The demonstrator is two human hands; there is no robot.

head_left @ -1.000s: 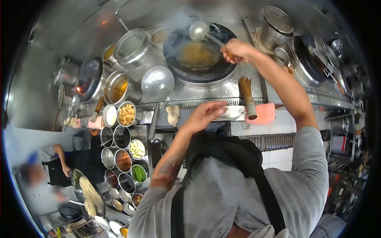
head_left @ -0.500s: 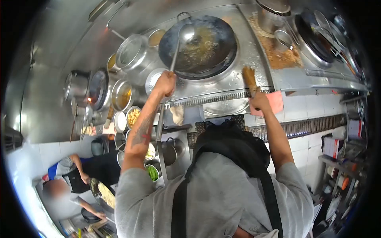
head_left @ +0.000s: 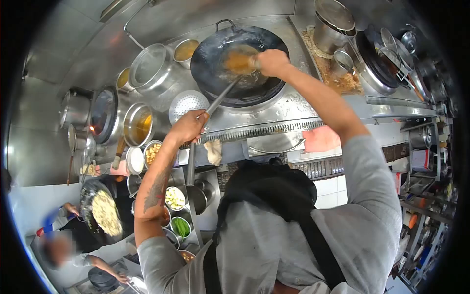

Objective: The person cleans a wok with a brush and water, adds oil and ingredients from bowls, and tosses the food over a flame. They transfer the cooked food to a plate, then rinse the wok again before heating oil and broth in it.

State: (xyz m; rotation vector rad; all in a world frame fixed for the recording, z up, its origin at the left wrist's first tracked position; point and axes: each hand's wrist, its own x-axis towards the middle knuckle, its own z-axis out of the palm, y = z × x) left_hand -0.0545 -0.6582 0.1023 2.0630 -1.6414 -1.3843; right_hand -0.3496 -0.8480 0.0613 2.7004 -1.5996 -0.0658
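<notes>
My left hand (head_left: pixel 188 126) is closed around the long handle of a ladle (head_left: pixel 223 95), which slants down into the black wok (head_left: pixel 208 81) on the stove. The ladle's bowl end is hidden behind the brush. Over the wok, my right hand (head_left: pixel 273 63) grips a bamboo wok brush (head_left: pixel 238 61). Motion blurs the bristles, which are near the ladle's lower end and some cloudy liquid in the wok. A perforated strainer (head_left: pixel 187 105) lies just beyond my left hand.
Left of the wok stand a large metal pot (head_left: pixel 148 70) and a pot of yellow liquid (head_left: pixel 137 125). Bowls of chopped ingredients (head_left: pixel 180 227) line my left side. At lower left, another person holds a wok of food (head_left: pixel 104 211). A pink cloth (head_left: pixel 320 139) lies at the counter edge.
My right hand has carried the brush from the counter's right side into the wok. My left hand has lowered slightly, and the ladle has tilted rightward. The other person's wok has moved up.
</notes>
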